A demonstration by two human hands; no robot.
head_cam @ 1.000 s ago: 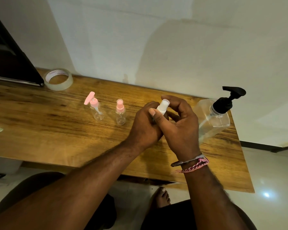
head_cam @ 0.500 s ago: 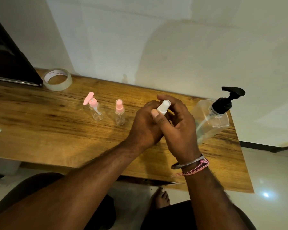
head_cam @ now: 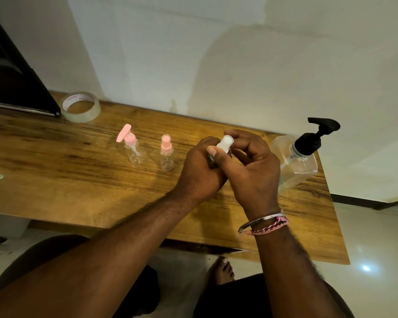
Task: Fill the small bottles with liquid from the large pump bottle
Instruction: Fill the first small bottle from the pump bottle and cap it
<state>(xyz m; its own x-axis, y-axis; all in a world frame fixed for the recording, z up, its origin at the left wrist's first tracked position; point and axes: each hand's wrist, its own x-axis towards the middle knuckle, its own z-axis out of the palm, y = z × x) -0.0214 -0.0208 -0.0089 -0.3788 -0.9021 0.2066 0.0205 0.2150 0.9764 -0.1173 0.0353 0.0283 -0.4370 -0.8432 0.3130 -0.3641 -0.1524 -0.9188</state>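
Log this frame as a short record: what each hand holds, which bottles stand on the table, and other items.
left hand: grips small bottle body, mostly hidden
right hand: pinches white cap
standing bottles: pink pump bottle, pink spray bottle, both capped, look empty
large pump bottle: right, untouched
other: tape roll, wooden table

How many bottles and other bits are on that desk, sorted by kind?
Small bottles with pink tops: 2 (pink pump bottle, pink spray bottle)
Small bottle with white cap, held in both hands: 1
Large pump bottle: 1
Tape roll: 1
Total: 5
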